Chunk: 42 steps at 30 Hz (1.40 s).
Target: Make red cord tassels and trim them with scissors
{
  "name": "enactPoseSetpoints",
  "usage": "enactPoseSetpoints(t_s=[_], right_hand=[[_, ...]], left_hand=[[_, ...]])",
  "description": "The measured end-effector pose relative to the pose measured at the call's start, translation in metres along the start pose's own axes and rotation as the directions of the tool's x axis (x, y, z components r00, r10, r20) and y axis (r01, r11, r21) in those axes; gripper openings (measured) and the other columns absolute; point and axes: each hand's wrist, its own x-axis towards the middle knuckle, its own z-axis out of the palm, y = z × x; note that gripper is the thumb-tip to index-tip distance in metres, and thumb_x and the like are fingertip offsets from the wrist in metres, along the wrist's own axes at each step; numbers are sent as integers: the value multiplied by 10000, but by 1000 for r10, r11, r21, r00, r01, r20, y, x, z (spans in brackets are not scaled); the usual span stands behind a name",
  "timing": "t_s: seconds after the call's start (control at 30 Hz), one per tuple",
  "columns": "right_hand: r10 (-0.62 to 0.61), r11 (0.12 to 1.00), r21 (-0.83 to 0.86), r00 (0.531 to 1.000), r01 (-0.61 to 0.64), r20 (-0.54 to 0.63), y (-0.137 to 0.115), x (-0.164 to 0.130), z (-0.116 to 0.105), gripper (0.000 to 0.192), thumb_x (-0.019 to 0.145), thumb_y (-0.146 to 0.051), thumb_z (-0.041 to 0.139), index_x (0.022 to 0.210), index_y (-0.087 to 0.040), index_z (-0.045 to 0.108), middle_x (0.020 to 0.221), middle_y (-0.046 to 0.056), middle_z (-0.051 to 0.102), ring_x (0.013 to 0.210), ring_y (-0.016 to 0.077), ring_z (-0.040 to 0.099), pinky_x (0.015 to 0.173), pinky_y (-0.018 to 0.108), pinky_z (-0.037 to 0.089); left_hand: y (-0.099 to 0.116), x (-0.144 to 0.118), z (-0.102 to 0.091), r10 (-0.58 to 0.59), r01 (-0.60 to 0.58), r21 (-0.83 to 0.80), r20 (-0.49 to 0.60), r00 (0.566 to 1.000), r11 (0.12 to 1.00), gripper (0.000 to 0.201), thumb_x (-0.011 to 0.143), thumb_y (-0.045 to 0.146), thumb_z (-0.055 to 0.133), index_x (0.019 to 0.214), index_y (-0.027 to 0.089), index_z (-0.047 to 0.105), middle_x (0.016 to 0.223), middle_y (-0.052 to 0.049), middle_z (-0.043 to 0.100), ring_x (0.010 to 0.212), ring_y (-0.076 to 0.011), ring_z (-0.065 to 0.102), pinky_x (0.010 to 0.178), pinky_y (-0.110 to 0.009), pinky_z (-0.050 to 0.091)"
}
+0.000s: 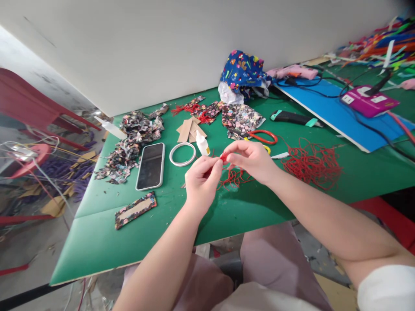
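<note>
Pinched between the fingertips of my left hand point(201, 181) and my right hand point(251, 162) is a small bunch of red cord point(224, 157). Both hands hover over the green table, close together. Loose red cords point(236, 178) lie just below them. Right behind my fingers stands a white glue bottle point(202, 143), with a white ring point(182, 163) to its left. Scissors with red handles point(271, 137) lie beyond my right hand, partly hidden. A large tangle of red cord point(311, 166) spreads to the right. A flower-print fabric-covered strip point(136, 210) rests at front left.
A phone point(151, 166) and crumpled floral fabric point(138, 129) sit left on the green table point(106, 255). Cardboard strips point(186, 131) lie behind. A utility knife point(295, 118), blue board point(343, 121) and purple power strip point(369, 100) with cables occupy the right.
</note>
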Motion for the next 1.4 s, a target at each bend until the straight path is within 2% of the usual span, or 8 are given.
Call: enactPoseSetpoints(t_s=[0.13, 0.33, 0.53, 0.67, 0.83, 1.03, 1.17, 1.4], right_hand=[[-28, 999, -40, 999, 27, -33, -1, 0, 2, 152, 710, -319, 691, 771, -182, 667, 739, -2, 662, 668, 104, 615, 585, 218, 527], [-95, 993, 58, 984, 105, -148, -1, 3, -1, 172, 792, -342, 604, 759, -180, 648, 680, -12, 629, 636, 85, 601, 530, 185, 511], [-16, 1000, -9, 1000, 16, -1, 1, 1, -1, 179, 713, -292, 693, 860, -191, 680, 828, 8, 677, 759, 117, 631, 604, 206, 520], [-27, 1000, 0, 999, 27, -28, 2, 1, 2, 115, 726, -287, 679, 760, -179, 665, 717, -12, 655, 670, 94, 613, 579, 196, 506], [-46, 993, 106, 995, 56, -87, 1, 3, 0, 235, 802, -383, 577, 728, -170, 644, 690, -9, 618, 622, 82, 585, 536, 195, 502], [-12, 1000, -6, 1000, 12, 25, 0, 1, 1, 180, 692, -299, 712, 827, -184, 682, 797, 1, 655, 739, 102, 596, 649, 217, 498], [-51, 998, 40, 998, 52, -19, 0, 2, 3, 126, 707, -280, 699, 688, -165, 650, 659, -23, 620, 612, 73, 569, 592, 201, 486], [-8, 985, 165, 975, 46, -221, 6, 6, 1, 278, 767, -419, 613, 655, -165, 620, 633, -13, 595, 573, 63, 552, 475, 158, 464]], left_hand=[[1, 0, 1, 29, -29, 43, 3, 1000, 999, 156, 813, 233, 559, 770, 189, 703, 631, 2, 556, 607, -100, 484, 572, -244, 383], [-1, -1, 0, -67, 68, -22, 15, 998, 997, 177, 819, 274, 556, 765, 193, 705, 624, 12, 541, 584, -87, 472, 572, -238, 379], [-4, 0, 0, -103, 105, -130, 16, 995, 986, 175, 812, 298, 570, 736, 193, 687, 616, 20, 539, 559, -76, 454, 558, -230, 366], [-1, 0, 0, -55, 57, -50, 33, 998, 997, 178, 818, 269, 563, 725, 185, 690, 594, 22, 527, 561, -76, 449, 556, -225, 360], [1, -1, 1, -68, 70, -40, 56, 996, 997, 199, 826, 277, 550, 736, 185, 702, 593, 21, 519, 553, -75, 441, 548, -228, 353], [0, 0, 1, -7, 9, -33, 81, 997, 999, 201, 821, 265, 558, 687, 177, 679, 566, 24, 505, 548, -76, 432, 554, -227, 355], [2, 0, 1, -8, 6, 19, 96, 995, 1000, 196, 820, 267, 556, 704, 175, 684, 555, 21, 507, 551, -86, 445, 564, -234, 372], [1, -2, 2, -97, 99, -36, 76, 992, 994, 224, 822, 285, 549, 672, 178, 676, 571, 18, 512, 554, -87, 450, 561, -236, 366]])
